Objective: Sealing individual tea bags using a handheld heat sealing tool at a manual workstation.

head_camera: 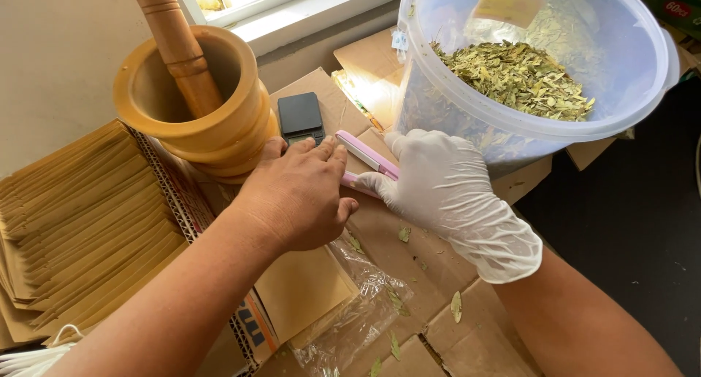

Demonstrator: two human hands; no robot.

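loose dried leaves [456, 306] lie on the flattened cardboard [409, 260] at six o'clock, beside a clear plastic bag [365, 304] tucked in a kraft pouch [303, 289]. at centre, the pink heat sealer [365, 154] runs its long axis from ten to four o'clock (slim, two-armed, pale pink). right hand [445, 183], gloved white, grips its four o'clock end, fingers curled round it; bare left hand [299, 191] lies flat, fingers together, pressing just at nine o'clock of it, touching.
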